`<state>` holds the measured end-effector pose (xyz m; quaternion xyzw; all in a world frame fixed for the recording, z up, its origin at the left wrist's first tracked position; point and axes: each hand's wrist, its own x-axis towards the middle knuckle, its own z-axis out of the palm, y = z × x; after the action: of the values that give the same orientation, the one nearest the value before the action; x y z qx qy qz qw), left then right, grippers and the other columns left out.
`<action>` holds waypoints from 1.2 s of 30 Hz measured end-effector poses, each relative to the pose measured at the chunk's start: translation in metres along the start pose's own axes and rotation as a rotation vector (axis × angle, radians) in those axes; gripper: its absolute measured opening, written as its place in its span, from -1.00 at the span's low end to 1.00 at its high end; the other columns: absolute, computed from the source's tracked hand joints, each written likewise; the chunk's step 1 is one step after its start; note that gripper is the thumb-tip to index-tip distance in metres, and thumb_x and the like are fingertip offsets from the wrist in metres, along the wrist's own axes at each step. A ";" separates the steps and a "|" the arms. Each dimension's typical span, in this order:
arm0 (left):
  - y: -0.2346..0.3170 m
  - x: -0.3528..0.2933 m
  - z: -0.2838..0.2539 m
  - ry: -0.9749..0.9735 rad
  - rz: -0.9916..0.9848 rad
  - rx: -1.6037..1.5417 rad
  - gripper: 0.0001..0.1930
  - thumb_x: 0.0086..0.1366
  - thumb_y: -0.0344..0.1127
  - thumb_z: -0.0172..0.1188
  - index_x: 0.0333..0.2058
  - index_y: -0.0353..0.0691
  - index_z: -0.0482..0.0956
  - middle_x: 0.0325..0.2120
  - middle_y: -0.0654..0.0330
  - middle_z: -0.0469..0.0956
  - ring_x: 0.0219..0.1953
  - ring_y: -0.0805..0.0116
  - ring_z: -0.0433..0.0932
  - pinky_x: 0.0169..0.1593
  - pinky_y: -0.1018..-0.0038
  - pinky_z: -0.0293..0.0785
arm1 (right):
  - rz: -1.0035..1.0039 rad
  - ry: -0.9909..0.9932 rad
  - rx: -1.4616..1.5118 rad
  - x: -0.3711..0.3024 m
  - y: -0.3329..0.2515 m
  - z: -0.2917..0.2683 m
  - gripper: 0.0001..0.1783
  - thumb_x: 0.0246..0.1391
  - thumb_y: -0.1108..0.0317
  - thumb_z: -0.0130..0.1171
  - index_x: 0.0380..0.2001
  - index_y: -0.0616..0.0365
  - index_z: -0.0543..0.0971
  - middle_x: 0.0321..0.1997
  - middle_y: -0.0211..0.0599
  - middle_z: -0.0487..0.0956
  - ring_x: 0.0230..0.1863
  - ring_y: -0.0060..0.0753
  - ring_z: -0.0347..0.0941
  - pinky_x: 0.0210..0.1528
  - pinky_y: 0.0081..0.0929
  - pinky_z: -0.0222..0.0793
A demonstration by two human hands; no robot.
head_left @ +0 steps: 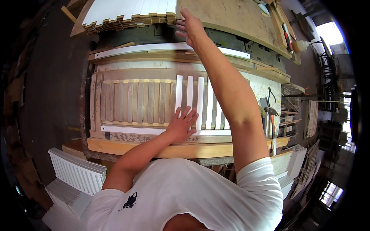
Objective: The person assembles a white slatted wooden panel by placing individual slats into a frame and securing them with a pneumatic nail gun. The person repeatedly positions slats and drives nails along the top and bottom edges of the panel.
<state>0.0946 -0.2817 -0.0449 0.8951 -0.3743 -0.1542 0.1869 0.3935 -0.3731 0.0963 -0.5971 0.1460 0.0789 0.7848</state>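
Note:
My left hand (182, 126) lies with its fingers spread over the lower ends of several narrow white slats (190, 91). These slats stand side by side in the slots of a wooden jig (131, 102), toward its right half; my right arm hides some of them. Along the jig's near side runs a white rail (135, 130), partly under my left hand. My right hand (189, 29) is stretched far forward, fingers apart and holding nothing visible. It is beside the right end of a stack of white slats (133, 8) with brown ends.
Another white rail (154, 47) rests along the jig's far side. A hammer (273, 115) and pliers (272, 94) lie at the right. White slatted panels (77, 171) are stacked near left, and a board-topped table (231, 17) stands beyond the jig.

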 end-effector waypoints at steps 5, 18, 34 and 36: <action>-0.001 -0.009 0.000 -0.018 -0.015 -0.070 -0.31 0.30 0.04 0.00 0.32 -0.11 0.08 0.38 0.18 -0.09 0.42 0.14 -0.23 0.39 -0.01 -0.38 | 0.055 -0.054 -0.099 0.021 -0.015 0.013 -0.39 -0.09 -0.01 0.31 -0.11 0.26 0.46 -0.24 -0.18 0.53 -0.37 -0.32 0.49 -0.33 -0.39 0.40; -0.027 -0.015 -0.080 0.601 -0.327 -1.778 -0.53 0.42 -0.05 -0.05 0.10 -0.32 0.40 -0.07 0.19 0.49 -0.03 0.45 0.44 0.04 0.48 0.36 | -0.029 -0.067 -0.313 -0.221 0.147 -0.055 -0.50 0.00 0.27 0.28 -0.05 0.30 0.38 -0.26 -0.32 0.50 -0.20 -0.51 0.40 -0.10 -0.47 0.35; -0.074 -0.052 -0.059 0.503 -1.017 -1.241 -0.61 -0.04 -0.35 0.32 -0.27 -0.57 0.55 -0.42 -0.04 0.60 -0.37 0.18 0.60 -0.30 0.28 0.51 | -0.200 0.188 -0.800 -0.262 0.250 -0.038 -0.77 0.22 0.32 -0.01 -0.40 0.29 0.42 -0.52 0.10 0.53 -0.47 0.16 0.48 -0.41 -0.08 0.35; -0.105 -0.046 -0.045 0.455 -0.972 -1.041 -0.57 -0.06 -0.33 0.31 -0.24 -0.55 0.52 -0.38 -0.08 0.60 -0.32 0.10 0.61 -0.24 0.26 0.52 | -0.170 0.131 -0.890 -0.252 0.246 -0.036 -0.81 0.18 0.36 -0.06 -0.28 0.31 0.37 -0.51 0.17 0.53 -0.42 0.32 0.46 -0.36 0.10 0.34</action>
<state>0.1463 -0.1699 -0.0461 0.7652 0.2327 -0.1878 0.5702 0.0769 -0.3277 -0.0558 -0.8898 0.0979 0.0314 0.4445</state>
